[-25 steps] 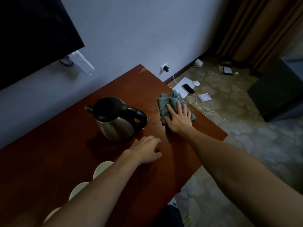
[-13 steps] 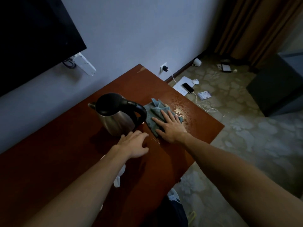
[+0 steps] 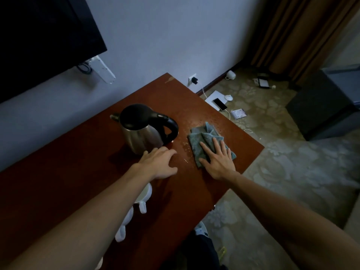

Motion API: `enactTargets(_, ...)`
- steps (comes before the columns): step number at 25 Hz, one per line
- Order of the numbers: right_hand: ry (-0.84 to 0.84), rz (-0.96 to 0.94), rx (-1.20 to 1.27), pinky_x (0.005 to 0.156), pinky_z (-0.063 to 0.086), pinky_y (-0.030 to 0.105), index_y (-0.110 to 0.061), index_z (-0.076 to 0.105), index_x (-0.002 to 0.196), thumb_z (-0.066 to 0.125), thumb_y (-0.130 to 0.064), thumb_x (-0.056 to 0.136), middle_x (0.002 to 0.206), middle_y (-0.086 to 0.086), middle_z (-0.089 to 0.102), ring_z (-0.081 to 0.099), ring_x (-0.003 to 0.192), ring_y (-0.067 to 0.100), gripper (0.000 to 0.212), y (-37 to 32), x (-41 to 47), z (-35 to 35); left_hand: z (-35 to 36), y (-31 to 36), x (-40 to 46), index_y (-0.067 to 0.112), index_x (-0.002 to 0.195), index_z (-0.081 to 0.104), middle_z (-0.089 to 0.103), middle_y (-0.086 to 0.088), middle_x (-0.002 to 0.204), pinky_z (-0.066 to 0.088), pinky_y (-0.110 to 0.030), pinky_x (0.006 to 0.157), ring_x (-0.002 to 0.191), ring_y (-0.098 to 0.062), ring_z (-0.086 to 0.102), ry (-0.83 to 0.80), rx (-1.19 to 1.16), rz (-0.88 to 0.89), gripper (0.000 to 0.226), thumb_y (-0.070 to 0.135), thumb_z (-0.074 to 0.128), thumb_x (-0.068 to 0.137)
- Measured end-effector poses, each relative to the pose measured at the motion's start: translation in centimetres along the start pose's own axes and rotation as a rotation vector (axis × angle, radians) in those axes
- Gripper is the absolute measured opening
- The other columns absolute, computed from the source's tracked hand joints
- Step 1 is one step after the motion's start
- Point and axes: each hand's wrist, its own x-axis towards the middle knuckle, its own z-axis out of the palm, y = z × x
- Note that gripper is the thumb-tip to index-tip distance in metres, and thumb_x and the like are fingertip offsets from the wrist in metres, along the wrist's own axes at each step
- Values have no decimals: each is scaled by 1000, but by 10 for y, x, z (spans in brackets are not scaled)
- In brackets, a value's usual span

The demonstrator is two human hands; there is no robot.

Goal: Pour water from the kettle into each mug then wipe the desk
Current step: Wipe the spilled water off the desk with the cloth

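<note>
The desk [image 3: 81,172] holds the kettle [image 3: 144,129] upright near its far side. The cloth [image 3: 202,141] has slid right, away from the kettle's handle, with the right hand [image 3: 218,160] pressing it flat, fingers straight. The left hand [image 3: 157,164] rests loosely curled, holding nothing, beside the kettle. Mugs [image 3: 144,195] peek out under the left forearm.

One kettle [image 3: 143,129] stands on one desk [image 3: 78,172], one grey cloth [image 3: 204,145] lies beside it, two white mugs [image 3: 143,197] peek out under an arm, one phone [image 3: 219,104] lies on the floor
</note>
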Motion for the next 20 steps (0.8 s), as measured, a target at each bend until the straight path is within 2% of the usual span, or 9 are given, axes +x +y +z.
enactTargets(4, -14, 0, -6, 122, -7, 58, -47, -1, 158, 28, -65, 100, 168, 7, -18, -18, 152, 38, 68, -9, 73, -27, -1, -19, 1, 29, 156, 33, 38, -1, 158, 27, -53, 115, 145, -27, 35, 2, 2, -78, 69, 50, 57, 95)
enactTargets(7, -6, -37, -68, 122, -8, 58, -47, -5, 158, 22, -67, 100, 167, 9, -18, -18, 152, 38, 67, -5, 81, -28, -2, -27, -2, 29, 155, 35, 40, -1, 157, 27, -53, 114, 144, -26, 37, -3, -12, -101, 66, 50, 56, 96)
enactTargets(10, -8, -69, -66, 122, -5, 59, -48, -8, 157, 19, -67, 100, 167, 8, -20, -20, 152, 36, 66, -6, 45, -15, -2, -27, -15, 28, 155, 36, 42, -1, 156, 29, -53, 113, 143, -26, 39, 18, -21, -80, 66, 49, 57, 96)
enactTargets(15, -16, -70, -51, 121, -11, 57, -49, -12, 155, 17, -66, 99, 166, 6, -22, -24, 151, 35, 65, -44, -50, 33, -3, -18, -48, 28, 155, 36, 41, -3, 155, 28, -53, 113, 142, -28, 39, 6, 17, -17, 66, 48, 57, 95)
enactTargets(20, -61, -131, -92, 119, -13, 54, -49, -9, 156, 23, -63, 100, 167, 5, -22, -24, 151, 34, 65, -71, -121, 66, 2, -7, -68, 28, 148, 43, 46, -3, 148, 29, -51, 111, 139, -28, 40, -2, 67, 53, 60, 49, 55, 94)
